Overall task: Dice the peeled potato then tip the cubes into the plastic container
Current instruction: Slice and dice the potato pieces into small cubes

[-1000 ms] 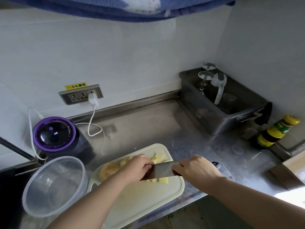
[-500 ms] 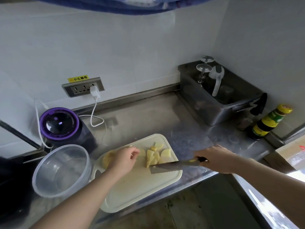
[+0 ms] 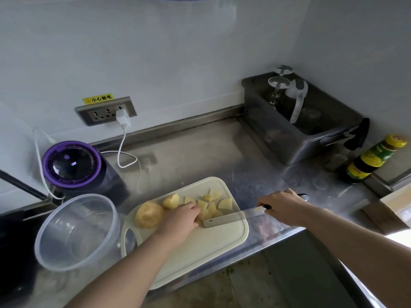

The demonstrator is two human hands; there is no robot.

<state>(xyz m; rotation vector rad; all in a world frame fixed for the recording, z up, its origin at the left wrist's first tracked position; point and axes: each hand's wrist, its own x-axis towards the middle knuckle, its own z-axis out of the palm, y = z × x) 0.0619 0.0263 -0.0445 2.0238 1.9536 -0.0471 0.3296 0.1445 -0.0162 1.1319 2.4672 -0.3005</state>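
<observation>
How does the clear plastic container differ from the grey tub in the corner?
The plastic container is round and see-through; the grey tub is rectangular and dark. The plastic container looks empty; the grey tub holds upturned glasses. Both stand on the steel counter.

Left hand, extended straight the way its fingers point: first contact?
The cut potato pieces right at the left hand fingertips, probably touching already; the knife lies close beside them, likely next.

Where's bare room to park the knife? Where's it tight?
Free: steel counter between the cutting board, the charger cable and the grey bin; also the board's near half, below the knife. Crowded: the board's far end, where potato pieces, left hand and knife meet; plastic container crowds its left side.
</observation>
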